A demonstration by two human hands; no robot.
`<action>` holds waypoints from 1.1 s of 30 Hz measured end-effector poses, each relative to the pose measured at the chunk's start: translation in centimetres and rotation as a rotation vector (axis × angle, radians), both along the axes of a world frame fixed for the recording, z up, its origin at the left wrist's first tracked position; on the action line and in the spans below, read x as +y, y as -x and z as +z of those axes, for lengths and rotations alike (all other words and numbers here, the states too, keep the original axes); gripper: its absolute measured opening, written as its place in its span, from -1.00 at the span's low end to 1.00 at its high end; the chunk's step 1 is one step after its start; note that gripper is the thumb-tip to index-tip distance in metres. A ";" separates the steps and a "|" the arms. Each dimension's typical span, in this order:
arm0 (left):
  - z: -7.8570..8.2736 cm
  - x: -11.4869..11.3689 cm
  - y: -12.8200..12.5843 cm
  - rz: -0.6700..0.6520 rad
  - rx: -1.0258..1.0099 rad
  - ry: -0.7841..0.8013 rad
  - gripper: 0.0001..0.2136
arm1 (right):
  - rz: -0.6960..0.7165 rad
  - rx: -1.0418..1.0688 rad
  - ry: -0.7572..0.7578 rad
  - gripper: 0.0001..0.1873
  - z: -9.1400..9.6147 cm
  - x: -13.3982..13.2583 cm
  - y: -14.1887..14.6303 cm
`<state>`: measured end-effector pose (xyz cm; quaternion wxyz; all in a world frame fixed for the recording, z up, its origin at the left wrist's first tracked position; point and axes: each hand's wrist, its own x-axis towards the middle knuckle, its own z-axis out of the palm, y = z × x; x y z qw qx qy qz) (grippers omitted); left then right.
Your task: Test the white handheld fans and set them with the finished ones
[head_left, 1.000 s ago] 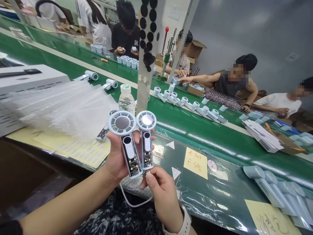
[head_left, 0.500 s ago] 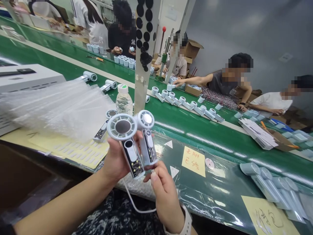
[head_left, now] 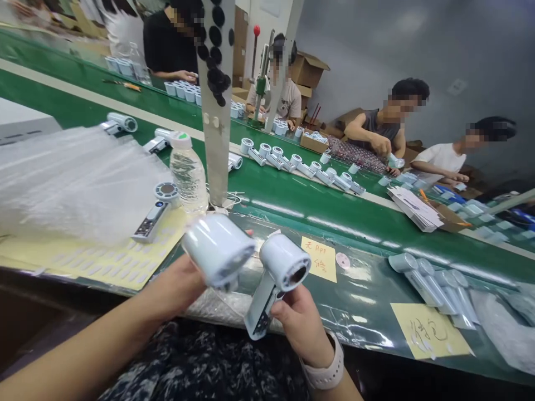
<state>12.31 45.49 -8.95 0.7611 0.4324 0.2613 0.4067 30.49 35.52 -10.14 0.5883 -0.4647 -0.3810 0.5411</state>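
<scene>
My left hand is closed round a light blue handheld fan, its barrel-shaped head turned toward me and slightly blurred; the handle is mostly hidden. A second handheld fan is in my right hand, its handle pointing down and its round grille facing right. The two fans are apart, side by side above the bench edge. Left of them, a fan with a dark patterned handle lies on the yellow sheet, near a clear water bottle.
Plastic bags are piled at left. A metal post rises behind the bottle. Fans line the green conveyor; bagged fans lie at right beside a handwritten yellow note. Co-workers sit across the belt.
Both fans were together in my left hand, with a white cable near my right fingers. Now my right hand holds one fan, separated to the right, and both are turned over. The view has shifted.
</scene>
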 end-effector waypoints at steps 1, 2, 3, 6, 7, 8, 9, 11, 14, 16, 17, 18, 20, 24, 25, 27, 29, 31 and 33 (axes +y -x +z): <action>0.0 0.2 0.1 0.025 0.033 0.009 -0.61 | -0.028 0.026 0.018 -0.40 -0.3 -0.1 -0.1; 0.0 0.4 0.0 0.050 0.059 0.033 -0.62 | -0.058 0.053 0.045 -0.41 -0.6 -0.1 -0.3; 0.0 0.5 0.0 0.058 0.073 0.064 -0.59 | -0.092 0.081 0.078 -0.44 -0.9 -0.1 -0.6; 0.0 0.2 -0.4 -0.033 0.038 0.111 -0.52 | -0.168 0.167 0.127 -0.52 -1.1 -0.1 -1.3; 0.0 0.0 -0.5 -0.071 0.007 0.089 -0.53 | -0.177 0.189 0.120 -0.52 -1.0 -0.2 -1.6; 0.0 -0.2 -0.5 -0.106 -0.023 0.057 -0.52 | -0.180 0.204 0.107 -0.53 -0.9 -0.3 -1.8; 0.1 -0.5 -0.6 -0.127 -0.044 0.026 -0.50 | -0.177 0.210 0.095 -0.54 -0.7 -0.5 -2.0; 0.2 -0.9 -0.6 -0.144 -0.040 -0.007 -0.49 | -0.155 0.210 0.084 -0.55 -0.5 -1.0 -2.3; 0.4 -1.2 -0.6 -0.134 -0.016 -0.038 -0.61 | -0.125 0.191 0.063 -0.54 -0.6 -1.6 -2.3; 0.4 -1.3 -0.7 -0.144 -0.020 -0.073 -0.62 | -0.080 0.185 0.040 -0.54 -0.6 -1.9 -2.1; 0.3 -1.3 -0.8 -0.156 -0.018 -0.093 -0.61 | -0.051 0.186 0.026 -0.54 -0.6 -1.9 -1.9; 0.3 -1.3 -0.9 -0.167 -0.008 -0.113 -0.61 | -0.021 0.189 0.014 -0.53 -0.6 -1.9 -1.7; 0.1 -1.3 -0.9 -0.173 0.016 -0.163 -0.63 | 0.013 0.197 0.000 -0.53 -0.3 -1.8 -1.1; 0.1 -1.4 -0.6 -0.227 0.080 -0.238 -0.68 | -0.028 0.242 0.025 -0.54 0.3 -1.1 -0.1; 0.1 -1.5 -0.5 -0.260 0.091 -0.238 -0.70 | -0.025 0.265 0.043 -0.52 0.5 -0.9 0.0; 0.1 -1.7 -0.3 -0.320 0.078 -0.222 -0.72 | -0.010 0.315 0.082 -0.47 0.6 -0.8 0.1; -0.2 -1.9 -0.2 -0.333 0.029 -0.190 -0.71 | 0.015 0.358 0.108 -0.44 0.7 -0.8 0.1; -0.5 -2.1 -0.3 -0.316 -0.013 -0.160 -0.71 | 0.035 0.387 0.116 -0.45 0.5 -0.8 0.2; -0.8 -2.2 -0.3 -0.288 -0.002 -0.129 -0.74 | 0.031 0.392 0.118 -0.52 0.3 -0.9 0.3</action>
